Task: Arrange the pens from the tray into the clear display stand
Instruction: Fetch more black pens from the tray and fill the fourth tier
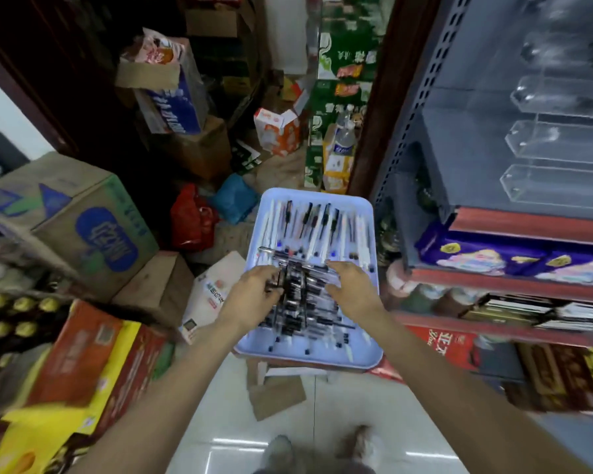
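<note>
A pale blue tray (pixel 360 354) sits low in front of me, full of pens. White-bodied pens (pixel 319 227) lie in a row at its far end; a pile of clear pens with black caps (pixel 298 292) fills the middle. My left hand (pixel 254 292) reaches into the pile from the left, its fingers curled round several black-capped pens. My right hand (pixel 353 282) lies on the pile from the right, fingers spread over the pens. The clear display stand (pixel 562 155), with several tiered troughs, stands on the grey shelf at the upper right. Its troughs look empty.
Cardboard boxes (pixel 79 227) crowd the left side and the floor behind the tray. A red bag (pixel 192 220) and a blue bag (pixel 235 200) lie beyond it. The metal shelf unit (pixel 514 278) on the right holds packaged goods. My feet stand on white tiles (pixel 288 419).
</note>
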